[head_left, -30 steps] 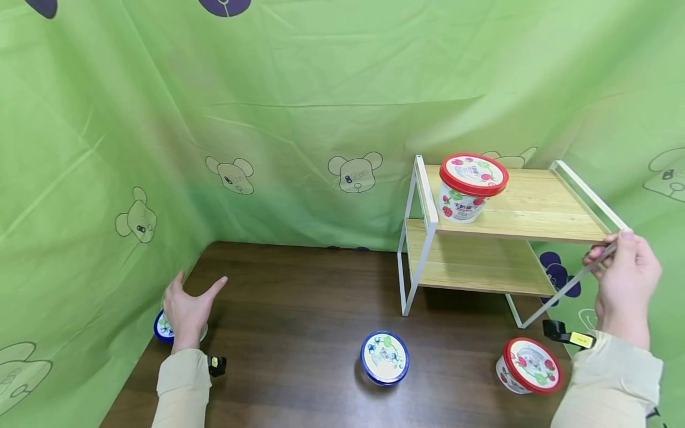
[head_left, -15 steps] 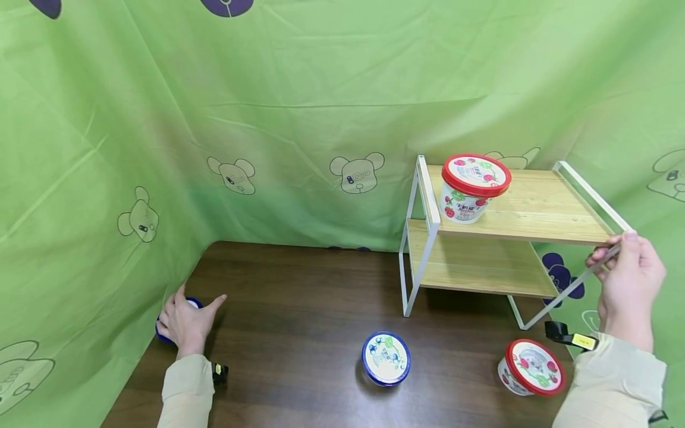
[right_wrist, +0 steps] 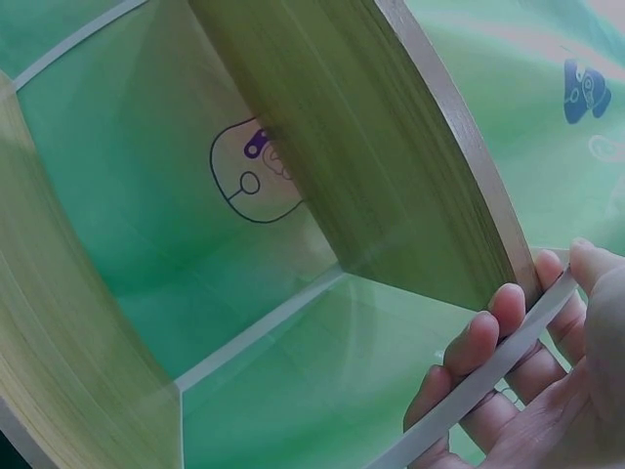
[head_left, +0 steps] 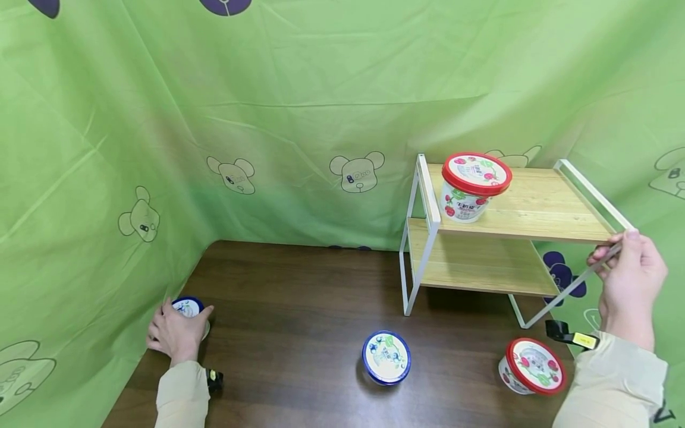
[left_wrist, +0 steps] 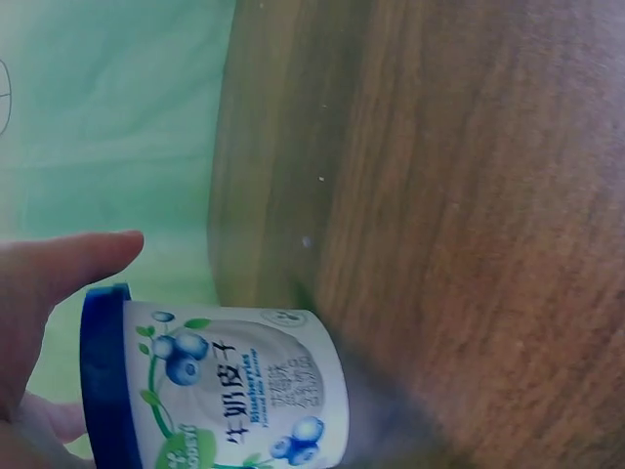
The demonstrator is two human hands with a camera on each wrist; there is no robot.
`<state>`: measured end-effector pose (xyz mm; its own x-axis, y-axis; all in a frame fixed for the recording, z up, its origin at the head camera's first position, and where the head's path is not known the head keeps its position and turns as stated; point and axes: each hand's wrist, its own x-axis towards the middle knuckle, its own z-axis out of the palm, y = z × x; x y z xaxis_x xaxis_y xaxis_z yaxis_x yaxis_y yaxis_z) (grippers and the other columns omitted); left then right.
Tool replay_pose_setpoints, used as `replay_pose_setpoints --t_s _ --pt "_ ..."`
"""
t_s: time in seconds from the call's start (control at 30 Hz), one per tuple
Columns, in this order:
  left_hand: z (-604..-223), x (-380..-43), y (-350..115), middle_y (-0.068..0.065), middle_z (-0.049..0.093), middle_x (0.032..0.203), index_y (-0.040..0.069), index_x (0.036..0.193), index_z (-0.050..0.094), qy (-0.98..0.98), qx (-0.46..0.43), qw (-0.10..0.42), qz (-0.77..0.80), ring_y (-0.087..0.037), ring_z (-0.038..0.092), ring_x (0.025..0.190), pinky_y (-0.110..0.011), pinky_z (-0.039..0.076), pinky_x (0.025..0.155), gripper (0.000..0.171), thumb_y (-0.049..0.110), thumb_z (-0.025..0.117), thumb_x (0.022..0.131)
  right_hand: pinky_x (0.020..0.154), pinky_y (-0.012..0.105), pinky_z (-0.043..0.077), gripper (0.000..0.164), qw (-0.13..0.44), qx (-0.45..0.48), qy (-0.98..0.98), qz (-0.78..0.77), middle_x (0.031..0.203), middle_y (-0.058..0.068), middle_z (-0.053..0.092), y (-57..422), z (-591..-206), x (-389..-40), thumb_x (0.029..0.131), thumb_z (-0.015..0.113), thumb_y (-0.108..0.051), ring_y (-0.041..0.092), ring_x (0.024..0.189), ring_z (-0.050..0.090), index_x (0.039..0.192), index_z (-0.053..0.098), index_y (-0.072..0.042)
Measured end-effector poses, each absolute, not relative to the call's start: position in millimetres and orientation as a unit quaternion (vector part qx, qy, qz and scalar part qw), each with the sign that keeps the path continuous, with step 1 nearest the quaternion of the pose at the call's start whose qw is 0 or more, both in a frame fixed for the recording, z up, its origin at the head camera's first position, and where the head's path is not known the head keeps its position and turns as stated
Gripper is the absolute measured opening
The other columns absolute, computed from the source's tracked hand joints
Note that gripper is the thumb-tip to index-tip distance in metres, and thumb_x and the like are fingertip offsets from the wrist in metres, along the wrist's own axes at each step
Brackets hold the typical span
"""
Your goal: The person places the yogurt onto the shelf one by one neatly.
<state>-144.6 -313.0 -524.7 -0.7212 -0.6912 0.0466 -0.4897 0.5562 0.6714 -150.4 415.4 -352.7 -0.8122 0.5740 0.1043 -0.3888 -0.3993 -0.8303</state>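
Observation:
At the far left of the table, my left hand spreads around a blue-lidded tub printed with blueberries. In the left wrist view its straight thumb stands apart from the lid; other fingers are partly hidden behind the tub. My right hand grips the white metal frame of a two-tier wooden shelf at its front right corner, fingers curled round the bar. A red-lidded strawberry tub stands on the upper board's left end.
Another blue-lidded tub stands at the table's front middle. A second red-lidded tub is near the right edge, below my right forearm. A green patterned cloth lines the back and sides of the brown table.
My left hand first moved slightly right over the tub, then lower and left, with its fingers passing to the tub's left side. The right hand keeps its grip on the shelf.

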Motion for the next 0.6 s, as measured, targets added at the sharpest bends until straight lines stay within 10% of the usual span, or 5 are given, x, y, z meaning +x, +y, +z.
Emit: replay_pose_setpoints --t_s 0.6 --pt "-533.8 -126.0 -319.1 -0.044 0.03 0.143 -0.014 0.153 0.016 -0.854 0.348 0.181 -0.341 -0.058 0.028 0.135 -0.062 0.02 0.114 0.127 0.045 0.092 0.069 0.058 0.025 0.058 0.025 0.292 -0.097 -0.46 0.832 0.078 0.011 0.064 415.0 -352.5 -150.6 0.103 0.062 -0.022 0.017 0.064 0.062 0.102 0.06 0.003"
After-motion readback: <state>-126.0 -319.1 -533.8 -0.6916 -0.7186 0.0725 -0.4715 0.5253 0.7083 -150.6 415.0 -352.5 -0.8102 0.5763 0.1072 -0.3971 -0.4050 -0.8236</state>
